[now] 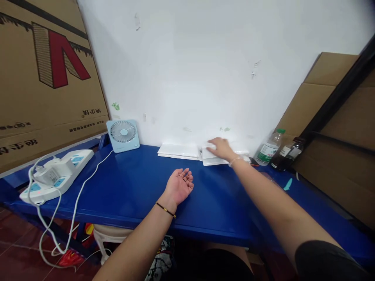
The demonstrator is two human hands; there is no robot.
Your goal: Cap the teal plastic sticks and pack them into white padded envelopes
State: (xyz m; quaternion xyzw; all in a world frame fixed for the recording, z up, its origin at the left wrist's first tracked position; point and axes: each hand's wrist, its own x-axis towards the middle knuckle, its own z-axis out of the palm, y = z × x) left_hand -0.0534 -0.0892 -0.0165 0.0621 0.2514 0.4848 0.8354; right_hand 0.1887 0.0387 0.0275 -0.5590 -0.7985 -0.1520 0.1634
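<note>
My left hand (179,185) rests palm up over the blue table, fingers loosely curled and apart, with nothing in it. Farther back, my right hand (220,149) reaches over the right stack of white sheets (209,160) by the wall. Its thumb and fingers are spread, and it seems to touch the top of that stack; I cannot tell how firmly. A second stack of white sheets (178,150) lies just to the left. Part of the right stack is hidden behind my right hand and wrist.
The blue table (131,187) meets a white wall. A light blue fan (124,134) and a white power strip (73,166) with cables stand left. A green-capped bottle (268,150), a dark bottle (287,154) and a small turquoise object (288,184) are right. Large cardboard (58,101) flanks the left.
</note>
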